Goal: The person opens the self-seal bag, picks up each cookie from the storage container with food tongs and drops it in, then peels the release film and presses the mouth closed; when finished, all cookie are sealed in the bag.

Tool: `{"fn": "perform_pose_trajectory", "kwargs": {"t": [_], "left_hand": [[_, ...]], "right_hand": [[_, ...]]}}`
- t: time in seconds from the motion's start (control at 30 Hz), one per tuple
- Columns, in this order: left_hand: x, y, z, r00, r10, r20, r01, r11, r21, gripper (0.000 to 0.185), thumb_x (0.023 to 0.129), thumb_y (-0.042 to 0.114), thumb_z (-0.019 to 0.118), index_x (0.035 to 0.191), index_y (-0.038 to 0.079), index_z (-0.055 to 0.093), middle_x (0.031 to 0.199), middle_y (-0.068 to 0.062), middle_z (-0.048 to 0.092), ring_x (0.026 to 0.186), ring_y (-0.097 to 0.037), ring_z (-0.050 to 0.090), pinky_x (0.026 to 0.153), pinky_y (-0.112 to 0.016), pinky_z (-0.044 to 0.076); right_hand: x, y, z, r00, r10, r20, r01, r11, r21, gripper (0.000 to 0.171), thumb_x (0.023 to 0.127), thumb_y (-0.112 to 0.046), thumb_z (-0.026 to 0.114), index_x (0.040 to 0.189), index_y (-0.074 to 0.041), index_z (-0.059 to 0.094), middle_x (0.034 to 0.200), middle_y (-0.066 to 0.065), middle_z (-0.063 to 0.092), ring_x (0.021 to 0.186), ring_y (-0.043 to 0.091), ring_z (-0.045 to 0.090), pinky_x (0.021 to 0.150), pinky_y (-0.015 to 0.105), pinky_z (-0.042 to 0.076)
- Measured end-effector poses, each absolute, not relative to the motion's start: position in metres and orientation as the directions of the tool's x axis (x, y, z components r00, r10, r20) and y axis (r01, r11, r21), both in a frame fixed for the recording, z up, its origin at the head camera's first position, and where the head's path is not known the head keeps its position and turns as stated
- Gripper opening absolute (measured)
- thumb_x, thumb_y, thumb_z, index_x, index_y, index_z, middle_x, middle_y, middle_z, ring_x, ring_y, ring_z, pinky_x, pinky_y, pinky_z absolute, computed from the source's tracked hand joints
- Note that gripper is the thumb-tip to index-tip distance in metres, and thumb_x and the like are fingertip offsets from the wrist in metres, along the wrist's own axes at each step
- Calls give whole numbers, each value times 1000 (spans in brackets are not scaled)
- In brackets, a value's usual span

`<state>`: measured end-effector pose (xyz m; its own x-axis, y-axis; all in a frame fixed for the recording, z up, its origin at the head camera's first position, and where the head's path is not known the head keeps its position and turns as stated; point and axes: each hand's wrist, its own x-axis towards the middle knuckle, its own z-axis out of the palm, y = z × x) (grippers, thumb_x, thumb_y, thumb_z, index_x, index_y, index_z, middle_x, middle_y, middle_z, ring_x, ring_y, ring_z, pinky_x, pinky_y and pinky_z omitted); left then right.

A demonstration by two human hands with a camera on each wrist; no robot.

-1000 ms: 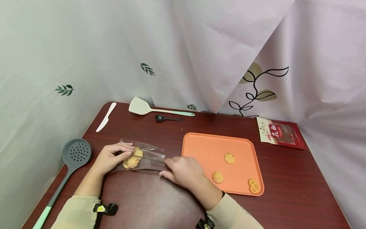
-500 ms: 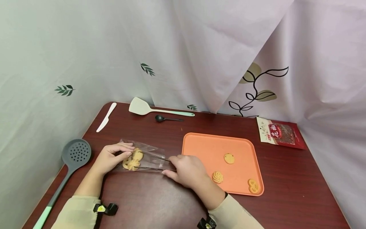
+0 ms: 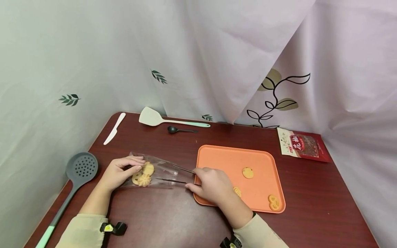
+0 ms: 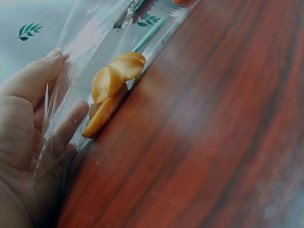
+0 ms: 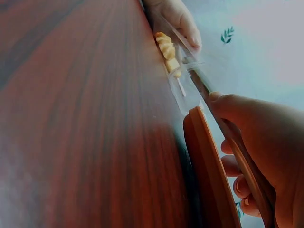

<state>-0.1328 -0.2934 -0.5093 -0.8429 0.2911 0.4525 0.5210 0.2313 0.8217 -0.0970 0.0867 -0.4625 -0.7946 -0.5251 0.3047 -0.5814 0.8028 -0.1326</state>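
Left hand [image 3: 119,172] rests on the closed end of a clear plastic bag [image 3: 161,170] lying flat on the dark red wooden counter [image 3: 161,217]; fingers [image 4: 33,78] curled over the film, gripping it. Two golden piped cookies [image 3: 143,174] sit inside the bag just beside those fingers, stacked edge on edge in the left wrist view [image 4: 111,88].

Right hand [image 3: 214,184] at the bag's open end, over the near left corner of the orange rectangular plastic tray [image 3: 223,156]. Its fingers [image 5: 237,107] are clenched around a pair of thin dark tongs [image 3: 178,175], both prongs reaching into the bag mouth toward the cookies; prong tips stop short of them. Bag mouth touches or nearly touches the tray edge; cannot tell which.

On the tray: one round cookie [image 3: 247,172], one pretzel-shaped cookie [image 3: 274,202] near the right corner, one swirl cookie [image 3: 237,191] partly hidden by the right hand.

Elsewhere on the counter: grey slotted silicone ladle with mint handle [image 3: 81,167] far left, white plastic knife [image 3: 114,128], cream silicone spatula with mint handle [image 3: 161,119], small black spoon [image 3: 178,130], red printed snack packet [image 3: 302,144] at far right.
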Motion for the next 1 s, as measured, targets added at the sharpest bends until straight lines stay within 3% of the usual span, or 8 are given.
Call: {"fn": "perform_pose_trajectory", "kwargs": {"t": [0.3,0.63,0.77,1.0], "left_hand": [[-133,-293,-510,-849,287,444,509,222,831,31,83,-26,73,101,-3,81,110,-12,80,120,-12,70,104,-20,51],[-132,-290,-509,-845,296,444,513,217,831,31,82,-26,74,102,-3,81,107,-17,79,120,-12,70,106,-21,50],[-132,-290,-508,-827,300,475,543,207,814,31,82,-27,74,102,-5,81,107,-17,80,120,-12,70,107,-21,49],[-132,-290,-505,-831,299,468,536,208,818,31,82,-27,73,102,-5,81,107,-15,80,120,-12,70,107,-21,49]], "right_hand": [[-96,98,-463,-805,-496,326,-560,816,-145,43,90,-62,78,101,-20,73,75,-11,60,61,11,58,50,32,49],[-92,134,-463,-787,-468,401,-571,800,-186,40,90,-55,81,101,-17,74,69,-14,47,57,7,42,47,25,36],[-90,154,-464,-785,-438,437,-555,812,-183,41,89,-54,83,101,-16,75,71,-11,56,57,7,46,47,26,40],[-85,198,-465,-776,-375,508,-516,839,-169,44,84,-50,87,105,-13,77,81,0,71,65,17,66,52,37,54]]}}
